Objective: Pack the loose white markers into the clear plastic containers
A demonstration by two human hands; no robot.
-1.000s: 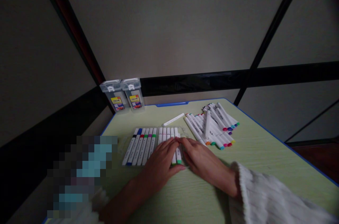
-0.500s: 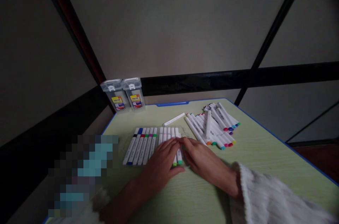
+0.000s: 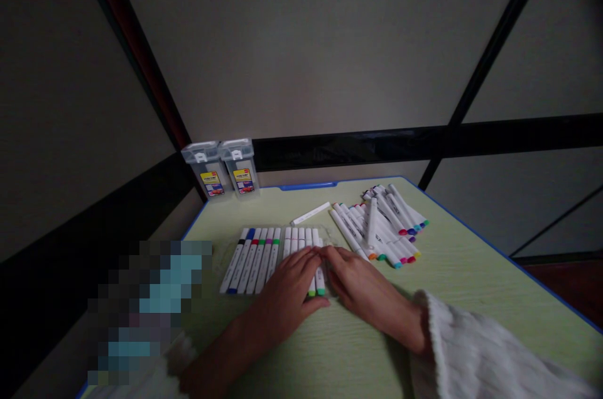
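Note:
A row of white markers with coloured caps lies side by side in a clear plastic sleeve on the pale green table. My left hand lies flat on the right part of that row, fingers stretched out. My right hand rests beside it, fingers extended, its fingertips touching the rightmost markers and the sleeve's edge. Neither hand grips anything. A loose heap of more white markers lies to the right of my hands. One single white marker lies apart behind the row.
Two clear plastic boxes with yellow labels stand upright at the table's far left corner. A blue rim edges the table. Dark bars and a plain wall rise behind. A blurred patch covers the lower left.

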